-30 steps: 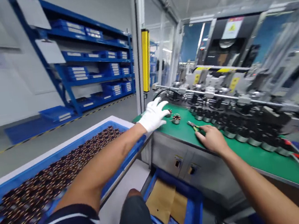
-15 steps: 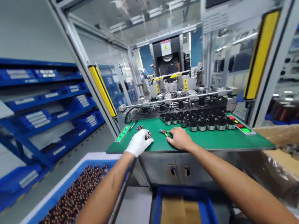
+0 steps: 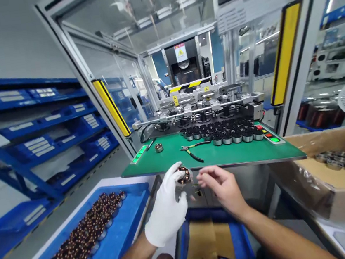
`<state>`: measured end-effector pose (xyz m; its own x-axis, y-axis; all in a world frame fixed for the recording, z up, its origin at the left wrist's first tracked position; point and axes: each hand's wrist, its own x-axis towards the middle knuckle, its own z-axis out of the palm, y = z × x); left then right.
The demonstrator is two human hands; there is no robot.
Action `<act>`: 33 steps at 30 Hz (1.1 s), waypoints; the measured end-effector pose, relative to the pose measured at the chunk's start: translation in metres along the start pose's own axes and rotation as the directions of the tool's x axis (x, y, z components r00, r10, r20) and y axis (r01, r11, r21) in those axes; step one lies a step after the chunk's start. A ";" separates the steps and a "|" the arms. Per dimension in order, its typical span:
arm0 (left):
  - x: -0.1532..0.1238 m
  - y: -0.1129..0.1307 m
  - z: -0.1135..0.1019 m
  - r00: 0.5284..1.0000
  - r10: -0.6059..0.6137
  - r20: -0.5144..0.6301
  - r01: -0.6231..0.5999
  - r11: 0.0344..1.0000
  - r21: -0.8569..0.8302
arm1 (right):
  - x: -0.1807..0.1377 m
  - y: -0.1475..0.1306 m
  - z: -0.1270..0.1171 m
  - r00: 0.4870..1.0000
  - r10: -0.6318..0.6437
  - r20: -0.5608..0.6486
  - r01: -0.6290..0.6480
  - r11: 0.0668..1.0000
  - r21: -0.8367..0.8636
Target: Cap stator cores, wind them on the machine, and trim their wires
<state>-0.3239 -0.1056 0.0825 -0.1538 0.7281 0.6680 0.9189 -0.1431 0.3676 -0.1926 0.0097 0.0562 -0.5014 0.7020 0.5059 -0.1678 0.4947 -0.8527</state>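
Observation:
My left hand (image 3: 168, 204), in a white glove, holds a copper-wound motor stator (image 3: 183, 175) in front of the table's near edge, its windings facing up and right. Close to the stator's right side is my bare right hand (image 3: 220, 184), slightly blurred. Its thumb and fingertips are drawn together, and whatever they pinch, if anything, cannot be made out. Cutting pliers (image 3: 192, 149) with black and yellow-green handles lie spread on the green tabletop (image 3: 170, 161). A second wound stator (image 3: 159, 147) stands at the left of the tabletop.
Rows of black-topped metal stators (image 3: 222, 132) fill the table's right rear, before the machine fixtures (image 3: 201, 109). Button panels (image 3: 140, 154) flank the table. A blue tray (image 3: 129, 217) of wound stators is at left, a cardboard box (image 3: 328, 186) at right, a blue bin (image 3: 246, 241) below.
My right hand has let go of the pliers, now lying on the table. Both hands have come back towards me off the tabletop, the left bringing the stator along. The view has shifted somewhat.

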 end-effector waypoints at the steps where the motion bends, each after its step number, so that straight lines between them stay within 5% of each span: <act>1: -0.004 0.004 0.002 0.999 0.051 -0.018 -0.051 0.998 0.031 | -0.014 -0.007 0.000 0.998 0.048 0.038 -0.051 0.995 0.081; 5: -0.012 0.016 0.012 0.979 0.200 -0.043 -0.195 0.976 0.094 | -0.038 -0.025 -0.002 0.923 0.323 0.210 -0.385 0.796 0.468; 7: -0.012 0.017 0.014 0.974 0.208 -0.085 -0.202 0.976 0.076 | -0.041 -0.029 -0.009 0.883 0.369 0.288 -0.468 0.734 0.493; 9: -0.011 0.018 0.014 0.972 0.188 -0.144 -0.186 0.982 0.025 | -0.045 -0.030 -0.019 0.861 0.346 0.372 -0.487 0.770 0.412; 15: -0.017 0.022 0.011 0.994 -0.084 -0.068 0.058 0.947 -0.317 | -0.055 -0.033 -0.047 0.842 0.120 0.525 -0.289 0.923 0.252; 18: -0.023 0.026 0.012 0.951 -0.301 0.072 0.280 0.740 -0.611 | -0.060 -0.031 -0.045 0.865 0.055 0.499 -0.173 0.966 0.194; 22: -0.032 0.027 0.016 0.926 -0.319 0.203 0.336 0.446 -0.830 | -0.074 -0.017 -0.032 0.891 -0.051 0.451 0.045 0.999 0.025; 25: -0.038 0.031 0.018 0.947 -0.310 0.089 0.271 0.617 -0.739 | -0.081 -0.006 -0.030 0.905 -0.184 0.383 0.232 0.969 -0.080; 28: -0.044 0.034 0.019 0.986 -0.158 -0.046 0.115 0.860 -0.497 | -0.078 -0.003 -0.037 0.936 -0.319 0.150 0.346 0.913 -0.215; 33: -0.060 0.035 0.023 0.994 -0.066 -0.084 0.033 0.938 -0.345 | -0.074 -0.018 -0.037 0.947 -0.290 0.139 0.303 0.949 -0.085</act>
<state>-0.2737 -0.1384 0.0404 -0.2444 0.6770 0.6943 0.7316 -0.3412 0.5902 -0.1205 -0.0322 0.0391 -0.5438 0.4502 0.7082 -0.2391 0.7259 -0.6449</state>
